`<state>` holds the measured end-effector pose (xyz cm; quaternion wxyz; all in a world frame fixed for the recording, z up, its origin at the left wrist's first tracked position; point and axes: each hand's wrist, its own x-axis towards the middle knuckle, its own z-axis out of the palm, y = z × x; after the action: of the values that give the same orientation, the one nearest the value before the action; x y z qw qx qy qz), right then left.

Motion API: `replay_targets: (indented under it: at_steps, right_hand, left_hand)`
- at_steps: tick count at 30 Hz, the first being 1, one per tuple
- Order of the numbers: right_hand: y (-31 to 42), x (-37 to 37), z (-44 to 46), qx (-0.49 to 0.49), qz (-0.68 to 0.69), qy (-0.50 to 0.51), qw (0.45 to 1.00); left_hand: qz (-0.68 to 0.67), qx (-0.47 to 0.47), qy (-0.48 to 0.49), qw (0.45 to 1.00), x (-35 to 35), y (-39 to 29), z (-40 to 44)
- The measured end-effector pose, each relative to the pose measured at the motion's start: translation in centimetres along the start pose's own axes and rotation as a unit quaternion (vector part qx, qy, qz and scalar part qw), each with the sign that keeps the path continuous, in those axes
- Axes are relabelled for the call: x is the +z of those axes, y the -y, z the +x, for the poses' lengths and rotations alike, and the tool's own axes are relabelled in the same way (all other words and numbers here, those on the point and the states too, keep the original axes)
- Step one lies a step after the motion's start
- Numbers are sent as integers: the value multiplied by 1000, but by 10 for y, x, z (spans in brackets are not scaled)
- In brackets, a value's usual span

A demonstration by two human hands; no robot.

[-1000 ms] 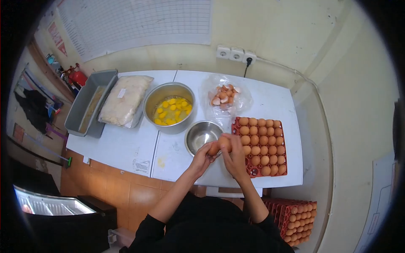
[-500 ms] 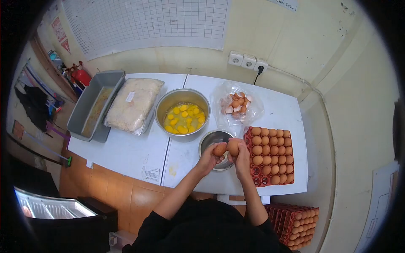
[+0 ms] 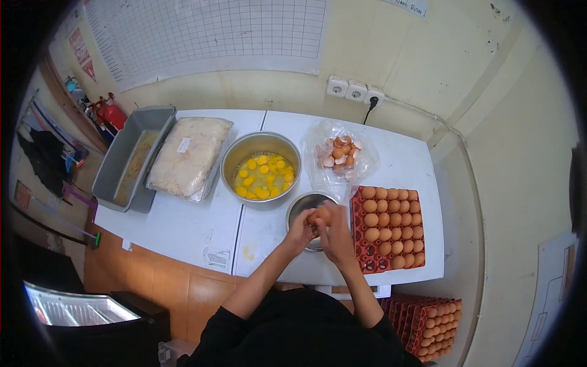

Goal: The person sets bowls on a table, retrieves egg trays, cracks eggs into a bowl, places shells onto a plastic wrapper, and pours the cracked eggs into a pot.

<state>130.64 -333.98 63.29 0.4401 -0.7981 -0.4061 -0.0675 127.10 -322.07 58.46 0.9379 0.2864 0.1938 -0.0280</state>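
Over a small metal bowl point(image 3: 295, 210), my left hand point(image 3: 299, 235) is closed on a brown egg point(image 3: 312, 218). My right hand point(image 3: 336, 235) is wrapped around a second egg, held up against the first; blur and fingers partly hide where one ends and the other begins. Behind the bowl, to the left, stands a larger metal pot point(image 3: 227, 177) holding cracked eggs with whole yellow yolks. A clear plastic bag point(image 3: 315, 137) with broken eggshells point(image 3: 340, 151) lies farther back. To the right of my hands is a red egg tray point(image 3: 369, 260) with several rows of brown eggs.
On the left of the white table point(image 3: 183, 229) are a packed bag of pale crumbs point(image 3: 189, 153) and a grey plastic bin point(image 3: 109, 177). More stacked egg trays point(image 3: 422, 324) stand below the right edge. Wall sockets point(image 3: 356, 90) with a plugged cable are behind.
My two hands have come together, bringing the right egg against the left one. My right hand has moved left and its fingers now cover much of its egg. The view has shifted slightly.
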Motion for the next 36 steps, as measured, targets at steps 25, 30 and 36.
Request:
replay_targets:
  at_steps: [25, 30, 36]
  right_hand:
    - [-54, -13, 14, 165, 112, 64, 978]
    - [-59, -13, 13, 117, 106, 50, 986]
    - [-62, -9, 8, 131, 89, 65, 985]
  left_hand:
    - [247, 48, 87, 964, -18, -19, 7]
    - [440, 121, 43, 889, -9, -30, 0]
    - [456, 176, -16, 872, -14, -16, 2]
